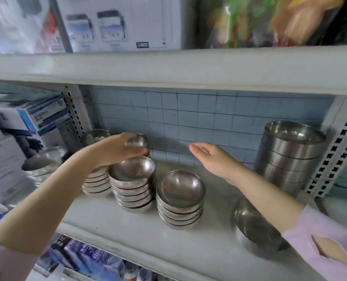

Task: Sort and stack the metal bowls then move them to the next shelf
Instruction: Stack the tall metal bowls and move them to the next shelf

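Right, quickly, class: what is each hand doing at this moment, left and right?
Left hand: grips a small metal bowl above a stack of bowls.
Right hand: open, fingers straight, holding nothing.

Bare shelf (215, 191) btwn bowl stack (180, 199) & tall stack (290, 155).

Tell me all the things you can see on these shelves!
small bowl stacks: at least four, silver, middle shelf left and centre
big bowl stack: one, silver, middle shelf right
loose bowl: one, silver, front right, partly behind the right forearm
boxes: several, white and blue, left
packets: blurred, colourful, top shelf
shelf: one, grey-white, middle
small bowl: one, silver, in left hand
left hand: grips small bowl
right hand: open, holding nothing
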A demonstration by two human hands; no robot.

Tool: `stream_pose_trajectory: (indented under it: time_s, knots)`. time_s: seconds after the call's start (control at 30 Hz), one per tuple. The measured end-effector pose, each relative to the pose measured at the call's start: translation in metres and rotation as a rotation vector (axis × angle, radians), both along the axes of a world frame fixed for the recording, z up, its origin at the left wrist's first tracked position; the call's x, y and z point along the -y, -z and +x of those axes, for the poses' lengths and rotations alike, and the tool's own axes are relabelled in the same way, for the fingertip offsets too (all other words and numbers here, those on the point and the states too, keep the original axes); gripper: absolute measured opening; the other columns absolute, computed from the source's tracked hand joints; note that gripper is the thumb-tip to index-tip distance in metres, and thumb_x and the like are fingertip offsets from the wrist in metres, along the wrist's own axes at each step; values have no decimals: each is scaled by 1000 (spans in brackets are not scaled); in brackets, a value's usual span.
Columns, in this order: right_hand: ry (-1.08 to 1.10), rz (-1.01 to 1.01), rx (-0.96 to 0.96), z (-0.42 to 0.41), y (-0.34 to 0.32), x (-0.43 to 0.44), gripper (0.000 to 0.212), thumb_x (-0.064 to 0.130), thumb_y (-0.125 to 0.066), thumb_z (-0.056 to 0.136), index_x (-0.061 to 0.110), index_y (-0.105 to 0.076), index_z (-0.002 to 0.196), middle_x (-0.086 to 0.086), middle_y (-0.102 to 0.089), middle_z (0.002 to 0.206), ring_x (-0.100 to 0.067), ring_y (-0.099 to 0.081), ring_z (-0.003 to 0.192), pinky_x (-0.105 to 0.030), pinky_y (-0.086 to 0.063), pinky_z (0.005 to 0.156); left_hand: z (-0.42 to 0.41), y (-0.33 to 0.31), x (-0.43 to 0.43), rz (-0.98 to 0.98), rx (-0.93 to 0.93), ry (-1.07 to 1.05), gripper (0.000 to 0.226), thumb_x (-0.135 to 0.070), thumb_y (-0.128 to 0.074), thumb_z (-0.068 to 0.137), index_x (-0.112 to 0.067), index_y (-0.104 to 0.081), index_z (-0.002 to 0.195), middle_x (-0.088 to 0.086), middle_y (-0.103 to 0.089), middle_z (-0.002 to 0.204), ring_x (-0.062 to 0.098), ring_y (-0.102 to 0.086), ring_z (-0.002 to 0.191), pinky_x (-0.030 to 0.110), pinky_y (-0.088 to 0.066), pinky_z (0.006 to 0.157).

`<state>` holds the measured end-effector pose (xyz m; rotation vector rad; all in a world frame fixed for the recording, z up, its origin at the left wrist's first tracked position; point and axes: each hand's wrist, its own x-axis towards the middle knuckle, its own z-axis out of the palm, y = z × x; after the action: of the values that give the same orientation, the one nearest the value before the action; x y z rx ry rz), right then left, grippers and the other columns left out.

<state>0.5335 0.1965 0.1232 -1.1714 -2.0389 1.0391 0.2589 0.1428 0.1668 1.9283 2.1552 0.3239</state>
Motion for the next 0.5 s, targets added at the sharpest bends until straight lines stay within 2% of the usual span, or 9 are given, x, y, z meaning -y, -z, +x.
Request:
stream_pose_trajectory:
  time_s: [0.07,0.13,0.17,0.27,0.37,0.5]
  knots:
    - [-17,54,172,-34,-2,-20,51,53,-46,100,22,-53,140,9,-55,142,-8,-51,128,-27,-39,107,-38,4,-19,-31,-39,-5,98,-96,-40,61,-27,-51,130,1,-63,121,21,-61,101,39,-50,90]
    - [-31,96,322,-67,-3,-38,55,58,-44,98,23,-52,140,6,-54,145,-13,-51,132,-33,-39,111,-68,11,-41,-70,-53,1,103,-104,-30,51,-27,-55,115,0,-65,115,19,-60,92,40,-51,89]
    - [-31,92,365,-82,-4,-47,56,59,-43,98,23,-53,140,5,-55,145,-15,-51,132,-33,-39,111,-76,10,-49,-96,-59,0,101,-100,-33,56,-23,-56,117,2,-65,117,20,-59,93,39,-49,88]
    - [-18,24,435,-122,-9,-70,57,58,-40,100,19,-55,138,1,-55,144,-21,-51,131,-34,-39,110,-95,8,-77,-188,-112,-16,84,-77,-42,84,-13,-49,137,8,-57,134,28,-57,115,35,-42,89]
    - [9,-150,447,-150,-3,-91,65,62,-36,99,20,-44,147,-3,-50,145,-24,-51,128,-38,-42,109,-109,8,-106,-220,-151,-4,84,-73,-39,88,-8,-47,140,9,-53,141,28,-54,122,35,-40,93]
    - [84,-342,389,-169,17,-110,73,64,-40,96,14,-34,150,-13,-53,133,-21,-57,104,-33,-54,87,-121,11,-126,-302,-212,16,85,-73,-32,91,-5,-47,140,11,-55,138,28,-56,120,32,-40,93]
